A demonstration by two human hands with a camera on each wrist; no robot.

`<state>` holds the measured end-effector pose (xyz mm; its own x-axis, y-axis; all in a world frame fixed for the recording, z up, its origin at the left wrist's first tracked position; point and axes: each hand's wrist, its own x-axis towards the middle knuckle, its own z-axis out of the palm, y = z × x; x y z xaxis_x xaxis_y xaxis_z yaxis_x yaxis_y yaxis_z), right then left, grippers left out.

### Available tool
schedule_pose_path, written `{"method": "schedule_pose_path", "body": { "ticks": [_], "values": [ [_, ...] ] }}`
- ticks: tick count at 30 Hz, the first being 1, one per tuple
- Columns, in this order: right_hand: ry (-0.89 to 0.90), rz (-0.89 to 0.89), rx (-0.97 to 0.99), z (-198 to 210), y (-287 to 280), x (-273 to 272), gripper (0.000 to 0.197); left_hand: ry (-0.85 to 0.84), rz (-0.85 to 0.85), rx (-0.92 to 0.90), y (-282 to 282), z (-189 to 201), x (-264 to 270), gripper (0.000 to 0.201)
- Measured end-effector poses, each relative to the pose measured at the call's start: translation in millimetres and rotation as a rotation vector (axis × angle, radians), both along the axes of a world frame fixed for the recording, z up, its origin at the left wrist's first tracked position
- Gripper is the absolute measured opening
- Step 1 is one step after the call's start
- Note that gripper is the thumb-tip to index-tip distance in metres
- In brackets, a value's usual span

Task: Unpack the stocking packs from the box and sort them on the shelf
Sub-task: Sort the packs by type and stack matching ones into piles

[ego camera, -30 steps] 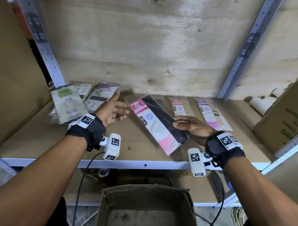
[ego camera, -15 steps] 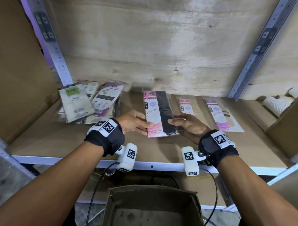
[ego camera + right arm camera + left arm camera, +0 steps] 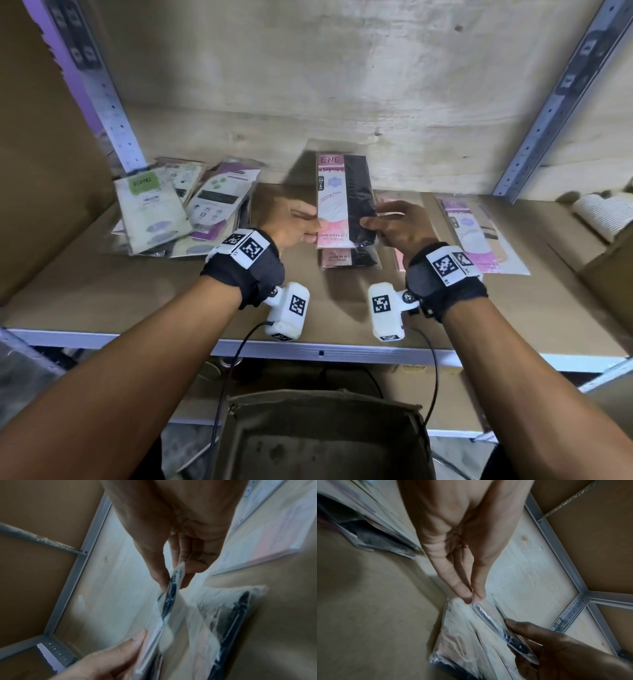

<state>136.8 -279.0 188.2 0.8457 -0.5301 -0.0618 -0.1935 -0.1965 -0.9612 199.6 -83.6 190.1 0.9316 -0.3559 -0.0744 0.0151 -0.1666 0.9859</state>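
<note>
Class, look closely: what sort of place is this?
Probably a stockroom or shop storeroom: a metal-framed shelf, many sealed stocking packs sorted on it, and an open cardboard box below.

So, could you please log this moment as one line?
left hand: pinching pink-black pack | right hand: pinching same pack | pack: above matching pack on shelf

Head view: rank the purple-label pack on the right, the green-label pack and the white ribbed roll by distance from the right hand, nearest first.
1. Purple-label pack, lying flat just right of the right hand.
2. White ribbed roll, far right by the shelf's edge.
3. Green-label pack, atop the left pile, beyond the left hand.
</note>
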Motion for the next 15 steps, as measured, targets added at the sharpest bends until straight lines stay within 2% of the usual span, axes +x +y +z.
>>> {"method": "schedule_pose_path", "body": {
  "ticks": [7,15],
  "values": [
    [0.150,-0.010,-0.228,-7.9,-6.3,6.9,0.035,0.015,0.014,0.085,-13.1,-19.0,12.1,0.038],
    [0.280,0.023,-0.317,-10.8,-8.1,3.2,0.024,0.085,-0.022,0.144,-17.8,-28.4,13.4,0.041]
  ]
}}
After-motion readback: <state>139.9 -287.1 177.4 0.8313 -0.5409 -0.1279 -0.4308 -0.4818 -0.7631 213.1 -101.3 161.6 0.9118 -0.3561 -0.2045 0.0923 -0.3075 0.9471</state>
